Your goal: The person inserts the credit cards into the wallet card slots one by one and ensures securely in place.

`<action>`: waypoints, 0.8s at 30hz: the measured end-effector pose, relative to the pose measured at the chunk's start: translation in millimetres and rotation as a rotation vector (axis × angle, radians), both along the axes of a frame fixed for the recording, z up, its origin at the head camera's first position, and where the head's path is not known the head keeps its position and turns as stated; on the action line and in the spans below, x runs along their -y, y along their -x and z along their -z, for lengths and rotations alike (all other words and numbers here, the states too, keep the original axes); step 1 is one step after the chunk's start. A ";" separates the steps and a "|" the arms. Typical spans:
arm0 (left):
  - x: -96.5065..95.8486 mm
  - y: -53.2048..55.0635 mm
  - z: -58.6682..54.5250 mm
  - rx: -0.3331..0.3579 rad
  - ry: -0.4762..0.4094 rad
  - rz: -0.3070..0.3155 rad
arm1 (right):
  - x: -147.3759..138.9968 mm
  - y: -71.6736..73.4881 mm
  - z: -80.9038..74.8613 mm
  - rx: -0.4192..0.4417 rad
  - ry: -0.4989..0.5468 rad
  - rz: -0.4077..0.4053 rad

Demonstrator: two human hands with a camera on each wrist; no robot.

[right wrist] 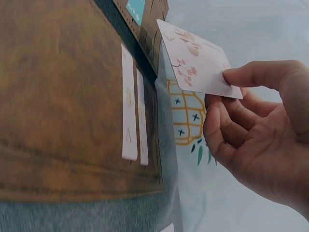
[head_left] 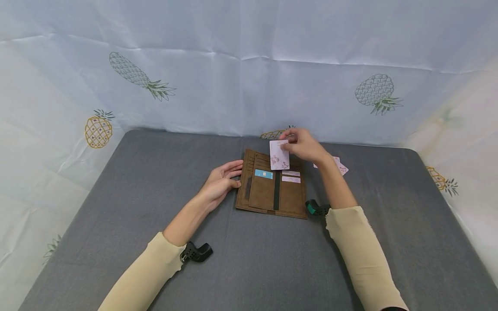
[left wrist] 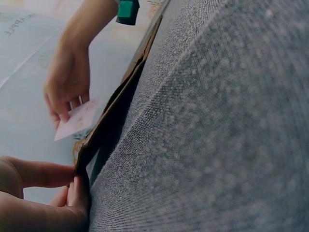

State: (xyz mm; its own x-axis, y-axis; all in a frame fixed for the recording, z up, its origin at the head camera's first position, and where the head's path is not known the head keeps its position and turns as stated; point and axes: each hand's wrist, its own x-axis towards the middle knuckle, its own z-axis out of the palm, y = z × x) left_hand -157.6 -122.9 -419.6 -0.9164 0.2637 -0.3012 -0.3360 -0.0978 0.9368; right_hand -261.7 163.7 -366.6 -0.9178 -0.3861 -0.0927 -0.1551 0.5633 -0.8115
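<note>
A brown wallet (head_left: 262, 194) lies unfolded on the grey table, a dark strip running down its middle. My left hand (head_left: 221, 183) pinches its left edge between thumb and fingers; in the left wrist view that edge is lifted off the cloth. My right hand (head_left: 305, 146) pinches a pale pink card (head_left: 279, 155) with a flower print, held above the wallet's upper part. A blue card (head_left: 263, 174) shows in a slot left of the strip. Two pink cards (right wrist: 129, 104) sit in slots on the right side, their edges showing in the right wrist view.
More pink cards (head_left: 342, 166) lie on the table right of the wallet, partly hidden by the right forearm. A pale cloth with pineapple prints (head_left: 218, 95) hangs behind the grey table (head_left: 155, 172). Each wrist wears a black camera mount (head_left: 199, 252).
</note>
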 end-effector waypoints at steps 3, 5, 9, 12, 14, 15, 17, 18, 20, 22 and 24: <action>0.1 0.1 0.7 0.000 -0.002 -0.002 | 3.5 0.9 1.1 -0.005 0.003 -0.015; -0.1 0.2 1.0 -0.001 -0.002 -0.005 | 5.1 2.2 2.4 -0.012 0.004 -0.025; -0.9 0.4 1.1 -0.007 -0.003 -0.009 | 8.0 3.5 3.1 -0.021 0.006 -0.049; -1.3 0.5 1.1 -0.013 -0.004 -0.010 | 9.7 3.3 2.2 -0.020 0.011 -0.062; -1.3 0.6 0.8 -0.016 -0.004 -0.009 | 11.2 3.4 1.7 -0.014 0.018 -0.068; -1.3 0.6 0.7 -0.016 -0.002 -0.008 | 12.1 3.6 1.8 -0.012 0.019 -0.071; -1.3 0.8 0.8 -0.014 -0.002 -0.009 | 13.5 4.1 2.5 -0.009 0.020 -0.076; -1.3 0.7 1.0 -0.012 0.000 -0.010 | 14.4 4.6 3.1 -0.010 0.018 -0.080; -1.5 0.8 1.2 -0.007 0.001 -0.012 | 16.0 4.5 3.1 -0.014 0.014 -0.087; -1.7 0.9 1.4 -0.005 0.001 -0.014 | 17.4 4.3 2.7 -0.016 0.013 -0.095; -1.8 0.9 1.4 -0.005 0.001 -0.015 | 18.8 4.3 2.5 -0.013 0.019 -0.101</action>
State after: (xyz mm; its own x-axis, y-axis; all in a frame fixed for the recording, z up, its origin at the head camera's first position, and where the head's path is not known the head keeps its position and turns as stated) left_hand -158.5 -121.1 -421.0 -0.9217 0.2500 -0.2966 -0.3297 -0.1019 0.9386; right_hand -265.9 144.9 -369.0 -0.8751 -0.4785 -0.0727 -0.2209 0.5286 -0.8196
